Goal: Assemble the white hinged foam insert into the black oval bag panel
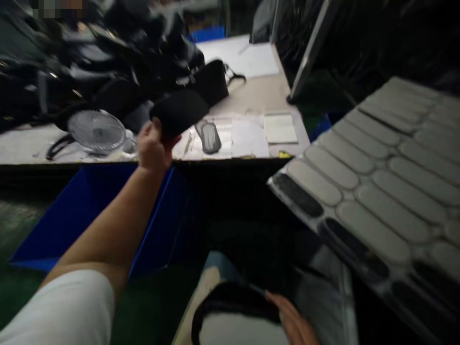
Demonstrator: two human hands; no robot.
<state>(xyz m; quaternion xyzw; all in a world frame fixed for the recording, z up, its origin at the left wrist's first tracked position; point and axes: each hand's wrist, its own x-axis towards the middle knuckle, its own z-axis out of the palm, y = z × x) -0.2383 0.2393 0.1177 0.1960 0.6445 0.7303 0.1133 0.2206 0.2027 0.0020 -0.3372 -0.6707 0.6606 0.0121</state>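
My left hand reaches out over the table's front edge, its fingers closed on the lower left end of a black curved panel. Beyond that panel, a dark pile of black pieces with shiny bits covers the table's left side. Down at my lap, my right hand has its fingers together at the right edge of a black-rimmed piece with a pale middle. The thumb is out of sight, and the lower part of the piece is cut off by the frame.
On the table lie a clear round ribbed fan-like object, a grey oblong item and a pale notepad. Below stands a blue bin. At right, a board of pale oblong pads juts in. A metal post rises behind.
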